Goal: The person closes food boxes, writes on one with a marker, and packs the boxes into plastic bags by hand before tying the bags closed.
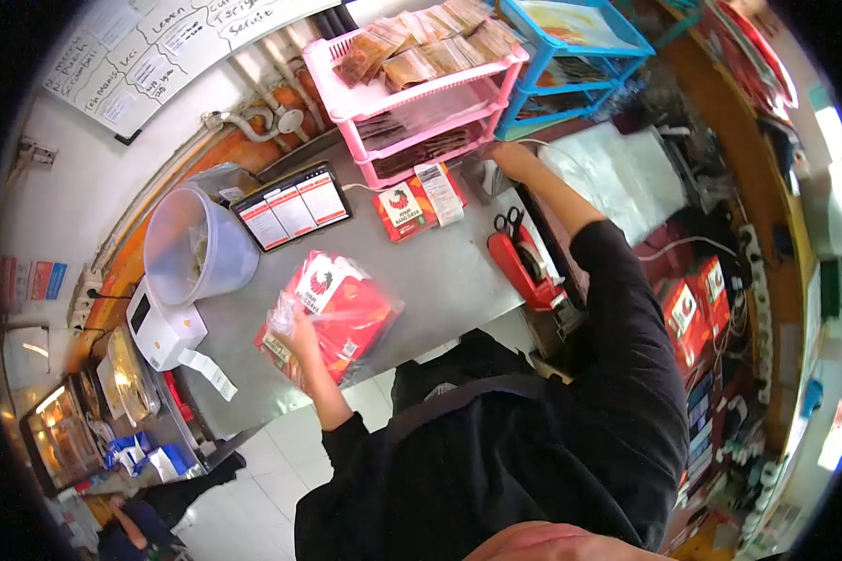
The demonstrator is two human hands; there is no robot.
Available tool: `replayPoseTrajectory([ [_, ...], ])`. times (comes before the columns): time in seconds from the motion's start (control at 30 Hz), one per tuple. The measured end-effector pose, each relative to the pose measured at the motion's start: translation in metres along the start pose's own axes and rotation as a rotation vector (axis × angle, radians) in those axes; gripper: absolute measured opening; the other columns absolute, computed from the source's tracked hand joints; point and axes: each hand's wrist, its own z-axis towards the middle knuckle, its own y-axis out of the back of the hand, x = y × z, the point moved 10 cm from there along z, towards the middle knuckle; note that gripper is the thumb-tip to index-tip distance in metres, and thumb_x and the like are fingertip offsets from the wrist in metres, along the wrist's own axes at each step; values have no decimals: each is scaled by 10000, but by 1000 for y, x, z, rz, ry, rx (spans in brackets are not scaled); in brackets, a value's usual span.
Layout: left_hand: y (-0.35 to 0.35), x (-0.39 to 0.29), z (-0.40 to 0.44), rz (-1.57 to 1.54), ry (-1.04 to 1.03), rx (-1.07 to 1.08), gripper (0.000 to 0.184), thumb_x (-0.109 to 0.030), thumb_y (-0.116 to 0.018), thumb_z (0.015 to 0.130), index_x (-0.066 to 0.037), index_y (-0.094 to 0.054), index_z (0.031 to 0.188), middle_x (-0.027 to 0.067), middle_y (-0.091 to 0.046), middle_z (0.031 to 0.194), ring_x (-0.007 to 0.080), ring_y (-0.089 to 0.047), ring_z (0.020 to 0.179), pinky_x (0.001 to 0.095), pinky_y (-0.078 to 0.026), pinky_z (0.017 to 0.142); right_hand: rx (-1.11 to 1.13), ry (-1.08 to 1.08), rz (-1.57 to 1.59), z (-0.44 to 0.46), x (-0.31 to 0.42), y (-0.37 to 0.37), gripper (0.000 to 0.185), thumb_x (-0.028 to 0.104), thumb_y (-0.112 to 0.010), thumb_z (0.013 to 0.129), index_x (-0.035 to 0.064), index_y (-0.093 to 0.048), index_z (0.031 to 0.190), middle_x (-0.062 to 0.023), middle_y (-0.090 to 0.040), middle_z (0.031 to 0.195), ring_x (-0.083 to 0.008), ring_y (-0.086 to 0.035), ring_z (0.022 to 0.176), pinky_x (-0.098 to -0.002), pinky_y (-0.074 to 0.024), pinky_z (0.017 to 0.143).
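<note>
My left hand (296, 335) is closed on the gathered plastic of a clear bag. Inside that bag is a red and white food box (346, 304) with a bird logo, at the front of the metal table. Farther right, my right hand (507, 157) reaches to a small grey see-through container (485, 178) beside the pink rack; its fingers are mostly hidden. Another red and white box (404, 210) lies near the rack with a printed receipt (440, 194) on top. A red tape dispenser (526, 271) stands close by, with black-handled scissors (509, 222) at it.
A pink tiered rack (351, 101) holds many sachets; a blue rack (575, 51) is beside it. At left are a tablet (292, 208), a clear plastic tub (182, 248) and a white receipt printer (164, 327). Another person (136, 528) is at lower left.
</note>
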Motion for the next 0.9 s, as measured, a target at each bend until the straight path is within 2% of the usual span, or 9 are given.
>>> replayPoseTrajectory([
  [0.07,-1,65,-11,135,231,78,122,-99,-540,852,12,-576,816,137,-597,781,251,-560,676,350,-434,641,100,152,-183,23,-25,-64,157,106,-544,763,82,-680,837,-141,-668,847,-286,-653,816,-399,-522,733],
  [0.17,9,-2,-14,545,-275,-95,138,-119,-534,871,13,-537,829,159,-567,820,271,-539,764,361,-421,698,196,300,-348,23,-26,-97,129,128,-559,760,81,-677,787,-131,-667,755,-280,-669,727,-404,-544,638],
  [0.33,28,-68,-5,440,-137,-164,253,-119,-699,740,-24,-475,809,125,-527,804,274,-520,798,381,-411,745,270,371,-350,18,-19,-82,133,137,-555,766,75,-667,801,-112,-662,776,-268,-665,742,-389,-542,658],
  [0.43,20,-38,-9,211,123,127,263,-109,-682,728,-5,-525,913,138,-561,883,289,-539,875,386,-426,770,372,431,-438,9,-9,-72,151,147,-554,763,65,-665,825,-108,-658,794,-256,-662,740,-372,-536,640],
  [0.53,12,-25,-13,341,-163,431,370,-89,-679,707,-8,-550,1044,149,-574,932,304,-551,912,384,-437,800,443,400,-541,4,-5,-73,152,170,-561,751,77,-671,798,-113,-652,793,-247,-658,728,-359,-521,582],
  [0.6,21,1,-18,-36,112,383,427,-83,-673,690,-21,-567,1100,156,-587,971,313,-564,918,376,-435,832,261,353,-786,0,-9,-71,105,164,-567,738,111,-657,747,-99,-656,788,-228,-659,699,-366,-509,531],
  [0.73,23,-50,-9,69,-159,595,395,-17,-682,649,-5,-605,1037,132,-621,1039,234,-593,959,307,-448,833,287,2,-350,23,98,99,102,55,-589,716,51,-664,785,-156,-652,832,-273,-660,733,-399,-530,583],
  [0.8,31,-62,-3,39,-217,553,361,-1,-681,627,-11,-639,985,102,-638,939,187,-608,849,279,-462,745,-222,135,174,21,176,163,146,35,-609,708,44,-668,841,-134,-647,833,-273,-652,737,-373,-532,639],
  [0.9,36,-84,-6,135,-412,514,319,15,-672,597,-21,-667,913,80,-651,847,195,-624,770,290,-489,702,-262,220,473,23,297,118,211,37,-570,733,67,-665,919,-133,-619,811,-290,-623,768,-358,-509,657],
])
